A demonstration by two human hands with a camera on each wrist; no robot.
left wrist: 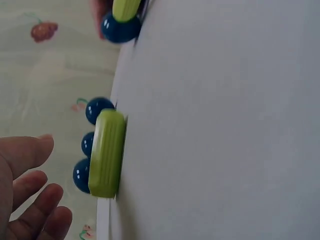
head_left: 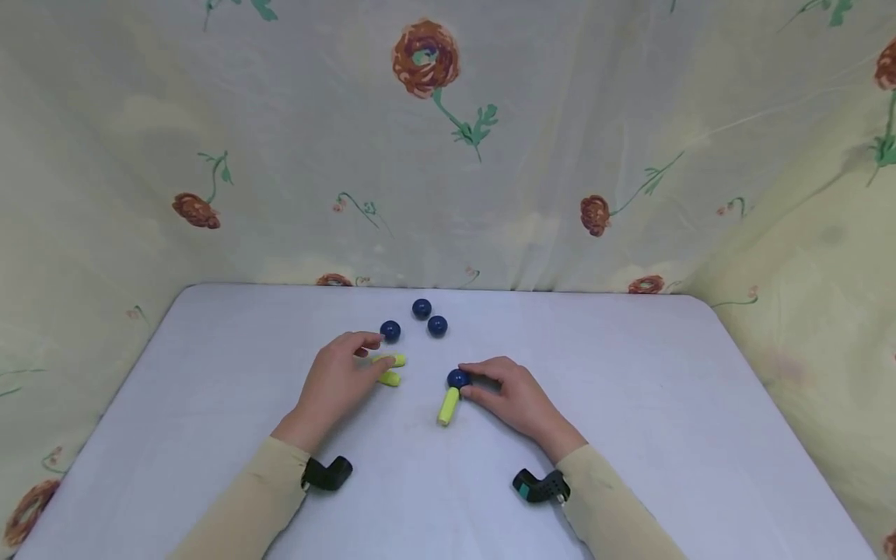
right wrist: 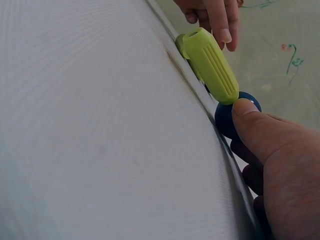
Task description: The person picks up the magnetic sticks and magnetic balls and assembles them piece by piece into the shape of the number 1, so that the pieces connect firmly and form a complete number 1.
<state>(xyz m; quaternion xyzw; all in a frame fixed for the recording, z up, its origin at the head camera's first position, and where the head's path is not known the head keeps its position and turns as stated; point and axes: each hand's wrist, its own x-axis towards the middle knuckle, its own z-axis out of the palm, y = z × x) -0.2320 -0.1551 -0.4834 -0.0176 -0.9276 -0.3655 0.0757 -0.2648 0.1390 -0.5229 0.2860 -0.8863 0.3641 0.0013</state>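
My right hand pinches a dark blue ball between thumb and fingers, low over the white table. A short yellow-green rod with ribbed sides meets the ball and points toward me; the right wrist view shows the same rod with its end against the ball, right by the thumb. My left hand hovers with loosely bent, parted fingers over two similar rods, one farther back and one nearer, partly hidden by the hand. In the left wrist view nothing lies between its fingers.
Behind the left hand sits a blue ball, close to its fingertips. Two more blue balls, one at the back and one in front, lie nearby. A flowered cloth hangs behind the table.
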